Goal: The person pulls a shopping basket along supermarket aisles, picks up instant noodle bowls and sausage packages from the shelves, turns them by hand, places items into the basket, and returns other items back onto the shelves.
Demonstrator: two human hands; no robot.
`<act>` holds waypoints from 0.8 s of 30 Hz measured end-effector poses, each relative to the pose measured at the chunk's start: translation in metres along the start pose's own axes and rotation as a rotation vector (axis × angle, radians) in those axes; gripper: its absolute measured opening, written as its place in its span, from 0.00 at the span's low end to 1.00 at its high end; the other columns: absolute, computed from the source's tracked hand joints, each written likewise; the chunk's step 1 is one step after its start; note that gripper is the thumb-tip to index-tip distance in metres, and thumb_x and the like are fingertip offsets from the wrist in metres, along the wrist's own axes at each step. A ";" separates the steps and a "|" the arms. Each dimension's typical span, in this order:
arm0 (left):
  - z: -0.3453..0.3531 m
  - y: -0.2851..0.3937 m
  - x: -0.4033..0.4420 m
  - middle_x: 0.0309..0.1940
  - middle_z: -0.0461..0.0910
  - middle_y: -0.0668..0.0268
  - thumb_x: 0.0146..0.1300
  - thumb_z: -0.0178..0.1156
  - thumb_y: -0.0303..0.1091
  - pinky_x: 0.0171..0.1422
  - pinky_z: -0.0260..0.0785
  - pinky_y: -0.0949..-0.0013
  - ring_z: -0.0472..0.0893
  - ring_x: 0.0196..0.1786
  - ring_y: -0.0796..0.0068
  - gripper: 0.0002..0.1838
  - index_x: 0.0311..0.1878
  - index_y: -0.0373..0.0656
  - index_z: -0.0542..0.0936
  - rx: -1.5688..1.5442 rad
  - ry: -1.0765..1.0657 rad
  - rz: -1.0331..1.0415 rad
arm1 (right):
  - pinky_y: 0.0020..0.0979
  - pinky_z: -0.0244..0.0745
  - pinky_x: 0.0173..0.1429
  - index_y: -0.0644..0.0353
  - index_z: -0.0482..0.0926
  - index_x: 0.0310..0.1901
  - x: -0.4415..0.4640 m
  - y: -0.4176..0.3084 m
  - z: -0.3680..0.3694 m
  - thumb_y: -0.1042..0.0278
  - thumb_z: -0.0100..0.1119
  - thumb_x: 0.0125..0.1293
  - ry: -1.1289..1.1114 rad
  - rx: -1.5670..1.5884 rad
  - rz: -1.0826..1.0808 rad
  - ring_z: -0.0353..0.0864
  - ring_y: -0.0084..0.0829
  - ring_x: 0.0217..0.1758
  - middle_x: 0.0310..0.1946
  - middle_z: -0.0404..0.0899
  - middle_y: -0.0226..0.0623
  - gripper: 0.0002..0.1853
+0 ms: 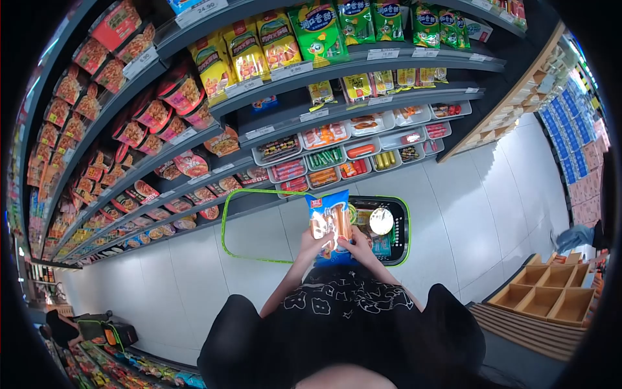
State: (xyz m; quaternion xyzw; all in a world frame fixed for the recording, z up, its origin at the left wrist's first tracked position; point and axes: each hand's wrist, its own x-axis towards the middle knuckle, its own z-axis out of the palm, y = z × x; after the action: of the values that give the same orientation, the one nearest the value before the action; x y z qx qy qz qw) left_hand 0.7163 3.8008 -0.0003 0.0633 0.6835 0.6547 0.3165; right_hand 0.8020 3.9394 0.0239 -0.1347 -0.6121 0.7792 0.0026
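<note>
A blue bag of sausages [330, 214] with a red logo is held upright in front of me, its clear front showing brown sausages. My left hand [315, 242] grips its left side, and the fingers of my right hand [356, 244] are closed on the lower right side. Below the bag stands a black shopping basket [406, 243] with a bright green rim. Inside it lie a round white-lidded tub [381, 221] and several other packs, partly hidden by the bag and my right hand. A green loop [223, 227], seemingly the basket's handle, extends to the left.
Shelves ahead carry instant noodle bowls [181, 91], yellow snack packs [246, 52] and green bags [317, 32]. Trays of wrapped sausages [324, 155] fill the low shelf. A wooden divided display [541, 288] stands at right, near a person's dark sleeve [606, 214]. Pale floor tiles [175, 279] surround me.
</note>
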 end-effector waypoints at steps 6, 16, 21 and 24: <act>0.060 -0.004 0.012 0.33 0.76 0.64 0.46 0.63 0.30 0.36 0.68 0.76 0.75 0.34 0.79 0.19 0.42 0.34 0.71 -0.068 0.075 0.123 | 0.20 0.65 0.40 0.64 0.62 0.48 0.003 0.013 -0.066 0.66 0.58 0.53 -0.047 -0.085 -0.003 0.67 0.17 0.38 0.38 0.69 0.33 0.23; 0.076 -0.019 0.001 0.34 0.75 0.65 0.47 0.61 0.27 0.40 0.69 0.75 0.75 0.36 0.78 0.19 0.43 0.36 0.70 -0.166 0.127 0.068 | 0.20 0.64 0.43 0.64 0.59 0.53 0.029 0.045 -0.109 0.64 0.58 0.53 -0.313 -0.308 -0.130 0.68 0.20 0.40 0.41 0.68 0.33 0.28; 0.087 -0.001 -0.006 0.35 0.75 0.65 0.47 0.61 0.29 0.39 0.69 0.74 0.75 0.35 0.78 0.19 0.43 0.36 0.70 -0.302 0.388 -0.030 | 0.20 0.64 0.39 0.62 0.59 0.54 0.035 0.020 -0.116 0.65 0.56 0.54 -0.350 -0.341 -0.065 0.69 0.20 0.37 0.37 0.70 0.33 0.26; 0.051 0.034 0.015 0.35 0.75 0.64 0.48 0.61 0.33 0.38 0.68 0.76 0.75 0.35 0.79 0.19 0.44 0.36 0.70 -0.345 0.561 0.178 | 0.27 0.67 0.44 0.63 0.62 0.51 0.049 0.011 -0.120 0.63 0.55 0.54 -0.331 -0.171 0.061 0.72 0.28 0.40 0.45 0.67 0.38 0.24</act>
State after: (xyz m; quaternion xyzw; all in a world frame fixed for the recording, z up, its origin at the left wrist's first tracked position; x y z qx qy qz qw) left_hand 0.7198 3.8568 0.0292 -0.1142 0.6151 0.7776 0.0637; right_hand 0.7817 4.0588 -0.0226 -0.0228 -0.6637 0.7356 -0.1333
